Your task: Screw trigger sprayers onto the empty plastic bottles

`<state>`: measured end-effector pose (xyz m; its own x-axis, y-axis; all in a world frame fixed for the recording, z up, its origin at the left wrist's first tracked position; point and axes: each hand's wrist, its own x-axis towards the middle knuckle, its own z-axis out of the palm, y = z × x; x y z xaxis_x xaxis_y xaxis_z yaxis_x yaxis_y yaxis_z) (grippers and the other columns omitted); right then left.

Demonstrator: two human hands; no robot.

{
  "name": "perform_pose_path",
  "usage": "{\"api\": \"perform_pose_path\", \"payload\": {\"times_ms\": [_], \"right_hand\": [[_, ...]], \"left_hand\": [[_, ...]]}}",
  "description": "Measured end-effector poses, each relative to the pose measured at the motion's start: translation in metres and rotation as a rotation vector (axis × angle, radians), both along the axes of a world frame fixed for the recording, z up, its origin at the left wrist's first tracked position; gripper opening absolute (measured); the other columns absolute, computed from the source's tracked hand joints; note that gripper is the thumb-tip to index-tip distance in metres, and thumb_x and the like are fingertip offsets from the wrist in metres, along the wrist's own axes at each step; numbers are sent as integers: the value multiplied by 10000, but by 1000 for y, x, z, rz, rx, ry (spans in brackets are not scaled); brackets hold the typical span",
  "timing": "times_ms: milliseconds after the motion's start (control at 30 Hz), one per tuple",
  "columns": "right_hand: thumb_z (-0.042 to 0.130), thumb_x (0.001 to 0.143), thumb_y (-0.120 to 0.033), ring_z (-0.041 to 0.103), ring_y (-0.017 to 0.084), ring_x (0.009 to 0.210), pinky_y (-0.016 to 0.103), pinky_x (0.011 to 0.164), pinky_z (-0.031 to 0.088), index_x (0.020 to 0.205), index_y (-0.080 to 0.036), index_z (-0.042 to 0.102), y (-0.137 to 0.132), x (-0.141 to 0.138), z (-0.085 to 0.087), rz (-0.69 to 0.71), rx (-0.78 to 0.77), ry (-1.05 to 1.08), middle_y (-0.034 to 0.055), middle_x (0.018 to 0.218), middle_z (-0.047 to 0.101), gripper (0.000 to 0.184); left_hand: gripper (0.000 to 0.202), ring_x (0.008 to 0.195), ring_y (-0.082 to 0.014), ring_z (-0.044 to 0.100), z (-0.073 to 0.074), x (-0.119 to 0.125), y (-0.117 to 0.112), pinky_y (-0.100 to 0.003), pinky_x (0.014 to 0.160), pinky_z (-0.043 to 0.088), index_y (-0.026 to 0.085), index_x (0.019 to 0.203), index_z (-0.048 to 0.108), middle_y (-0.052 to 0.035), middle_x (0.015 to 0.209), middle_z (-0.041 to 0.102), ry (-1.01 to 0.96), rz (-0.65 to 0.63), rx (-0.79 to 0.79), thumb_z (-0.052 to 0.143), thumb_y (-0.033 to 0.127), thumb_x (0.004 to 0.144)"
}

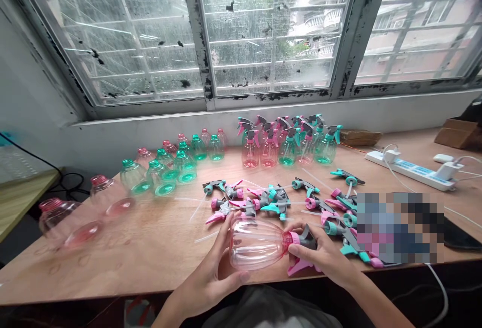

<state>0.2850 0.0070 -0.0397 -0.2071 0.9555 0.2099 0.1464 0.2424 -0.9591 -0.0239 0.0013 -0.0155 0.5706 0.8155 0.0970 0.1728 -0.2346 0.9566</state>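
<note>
A clear pink spray bottle (pixel 258 245) lies on its side in the air near the table's front edge, its neck pointing right. My left hand (pixel 213 275) is closed around its base, thumb below and fingers above. At the neck, my right hand (pixel 327 257) pinches the pink collar of a grey and pink trigger sprayer (pixel 308 238), which sits on the bottle's mouth. I cannot tell how tightly it is fitted. Just beyond my hands lies a pile of loose trigger sprayers (pixel 276 200), pink and teal with grey bodies and clear tubes.
Open pink bottles (pixel 113 195) and green bottles (pixel 163 177) stand at the left. Several bottles with sprayers (pixel 288 149) stand by the window wall. A white power strip (pixel 410 170), cables and a brown box (pixel 455 133) are at the right. A blurred patch covers part of the table there.
</note>
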Motion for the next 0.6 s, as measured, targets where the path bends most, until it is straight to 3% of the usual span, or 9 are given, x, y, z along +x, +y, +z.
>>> {"api": "perform_pose_path", "payload": {"times_ms": [167,300,467,600], "right_hand": [[770,886,-472,654,302,983,419,924,514,1077,-254,726,0,-1,1,23,6,16,33,984,697,294],[784,871,-477,646,334,1082,429,965,511,1082,-245,730,1,-1,0,23,18,-4,65,1057,719,319],[782,871,-476,643,338,1096,450,979,512,1092,-253,729,1,0,-1,14,27,-7,62,1065,725,319],[777,868,-485,681,320,992,458,919,551,1085,-230,721,0,-2,1,16,-12,32,51,991,717,339]], "left_hand": [[965,1612,-356,130,3,1,-1,-560,1293,183,448,1631,-77,-37,1777,11,18,5,22,647,413,995],[953,1626,-327,-19,0,1,0,-563,1304,86,465,1630,-58,-9,1777,21,11,6,68,649,399,995],[909,1619,-340,100,-1,3,1,-548,1296,184,505,1622,-10,8,1778,-4,-39,17,36,645,391,1001],[925,1618,-343,106,2,5,0,-545,1289,214,490,1626,-18,-14,1778,3,-83,4,10,653,402,995]]}}
